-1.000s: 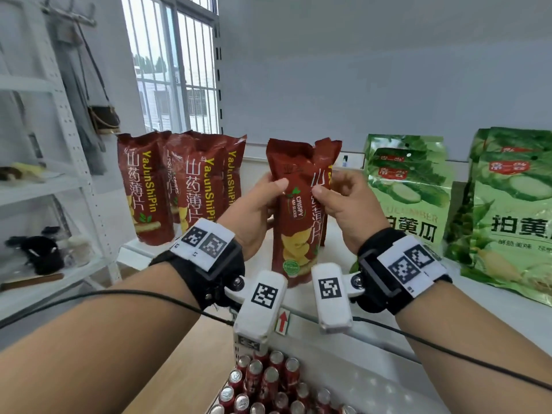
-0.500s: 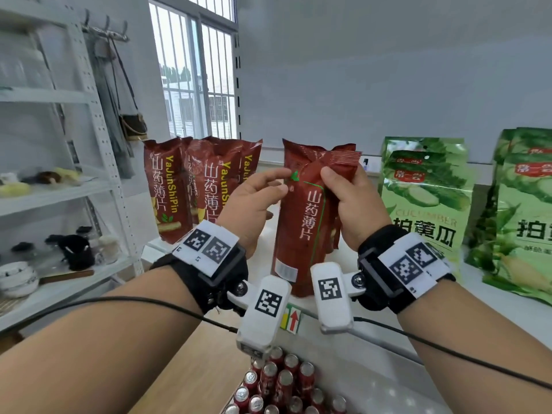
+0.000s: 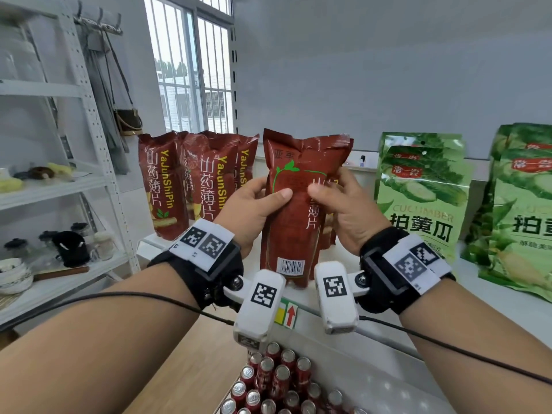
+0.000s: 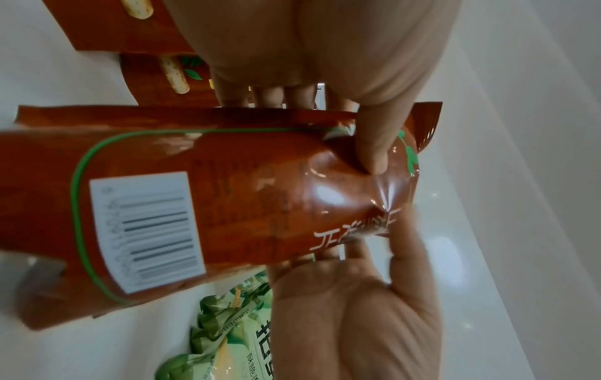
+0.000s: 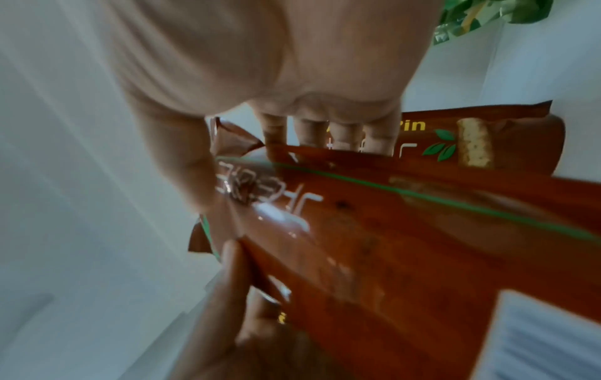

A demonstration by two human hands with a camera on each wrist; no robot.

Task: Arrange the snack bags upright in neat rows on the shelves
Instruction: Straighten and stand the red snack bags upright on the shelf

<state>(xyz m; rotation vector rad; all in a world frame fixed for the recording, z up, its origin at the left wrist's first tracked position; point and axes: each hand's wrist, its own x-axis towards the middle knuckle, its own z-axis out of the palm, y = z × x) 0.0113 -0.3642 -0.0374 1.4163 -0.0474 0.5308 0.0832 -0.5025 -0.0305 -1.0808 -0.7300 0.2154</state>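
Observation:
I hold a tall red-brown snack bag (image 3: 294, 222) upright over the white shelf (image 3: 493, 309), its back with the barcode turned toward me. My left hand (image 3: 257, 201) grips its left edge, thumb on the near face and fingers behind. My right hand (image 3: 343, 201) grips its right edge the same way. The left wrist view shows the bag (image 4: 227, 200) with the left thumb (image 4: 372, 144) pressed into its top. The right wrist view shows the bag (image 5: 390, 244) blurred between both hands. More red-brown bags (image 3: 194, 186) stand in a row at the left. Another seems to stand behind the held one.
Green cucumber snack bags (image 3: 424, 192) lean against the wall at the right, more of them (image 3: 522, 210) at the far right. Red drink cans (image 3: 277, 386) fill the shelf below. A white metal rack (image 3: 98, 138) with bowls and jars stands at the left.
The bag has been turned in my hands so its barcode back now faces me. Both hands shifted from its top to its sides.

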